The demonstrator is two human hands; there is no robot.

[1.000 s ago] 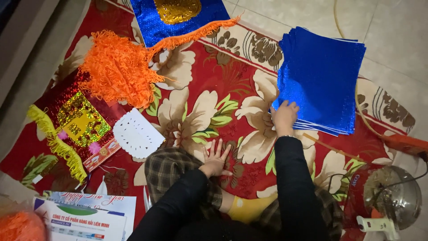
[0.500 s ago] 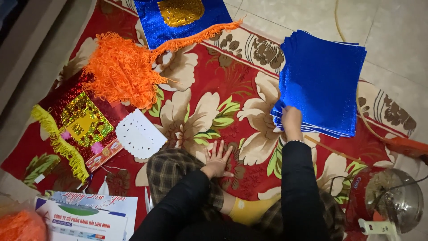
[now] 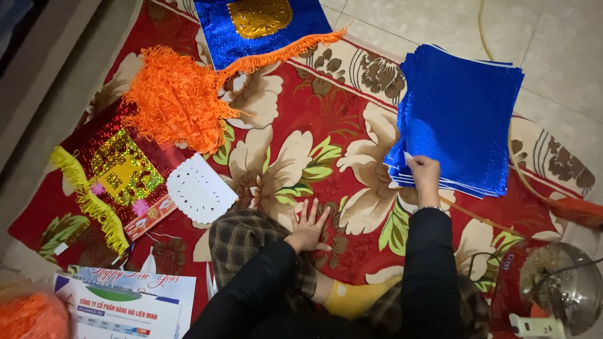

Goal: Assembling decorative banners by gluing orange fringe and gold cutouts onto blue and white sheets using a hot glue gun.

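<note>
- The right hand [image 3: 424, 174] rests on the near edge of a stack of blue glitter sheets [image 3: 461, 113], its fingers curled over the lower left corner and pinching the top sheets.
- The stack lies straight ahead of that hand, squarish, sparkly and thick with many thin layers whose pale edges fan out slightly at the near side.
- The left hand [image 3: 308, 227] lies flat and open, fingers spread, pressed palm down on the red floral rug [image 3: 295, 113], just beside the person's plaid-clad knee [image 3: 242, 242].
- A mustard yellow sock [image 3: 352, 298] shows between the two dark sleeves.
- To the left of the left hand lies a white paper cut-out [image 3: 200, 188], lacy and punched with small holes.
- Farther left sits a red glitter flag [image 3: 119, 169] with a gold emblem and yellow fringe.
- Beyond the left hand, a fluffy heap of orange fringe [image 3: 176, 100] rests near a blue glitter flag [image 3: 260, 28] with a gold centre and orange trim.
- Right of the right hand, well apart, stands a shiny metal dome [image 3: 562, 285].
</note>
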